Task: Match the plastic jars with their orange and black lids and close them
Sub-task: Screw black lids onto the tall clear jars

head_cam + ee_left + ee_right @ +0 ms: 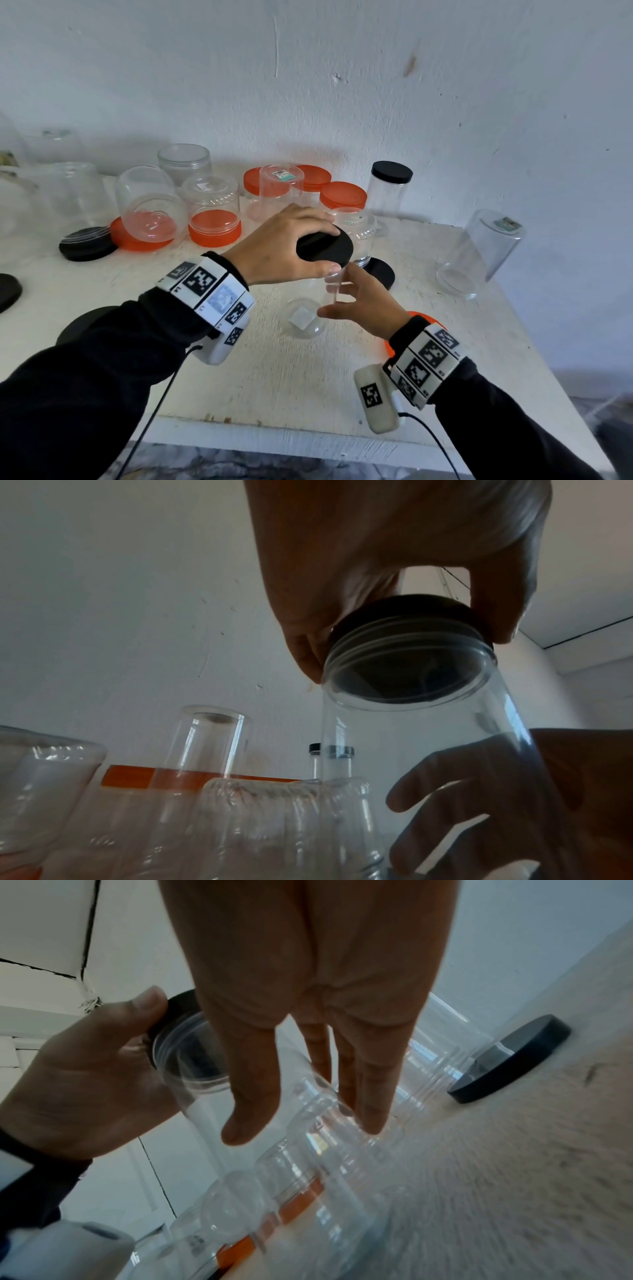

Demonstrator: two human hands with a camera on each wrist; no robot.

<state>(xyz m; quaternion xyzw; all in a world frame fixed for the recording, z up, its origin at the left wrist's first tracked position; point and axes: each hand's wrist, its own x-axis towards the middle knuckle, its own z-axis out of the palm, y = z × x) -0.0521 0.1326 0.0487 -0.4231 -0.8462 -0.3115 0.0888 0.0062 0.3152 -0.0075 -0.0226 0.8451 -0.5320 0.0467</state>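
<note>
The right hand (363, 305) sits nearest, its wrist low over the table (308, 377), and its grip is loose: fingers almost straight and spread, lying along the clear wall of the tall jar (318, 301) with the thumb out to one side — steadying rather than clasping. The right wrist view confirms it, the fingertips (371, 1118) resting on ridged clear plastic without curling round it.

Just above and beyond that grip, the left hand (277, 243) comes in from the left and holds the black lid (325, 247) from on top, thumb on the near edge and fingers wrapped over the far edge. From the left wrist, the lid (407, 615) sits right on the jar's threaded neck (407, 653), slightly tilted rather than square. That is the relation the closing turns on: the jar's long axis runs upward from the right grip into the left one, so the lid must come level on that axis before the threads will catch, in my judgement. Whether any thread has engaged I cannot tell.

Beyond both grips, another black lid (380, 270) lies flat with an upturned jar on it, and further back stand orange-lidded jars (342, 198) and one jar already capped in black (390, 188).
</note>
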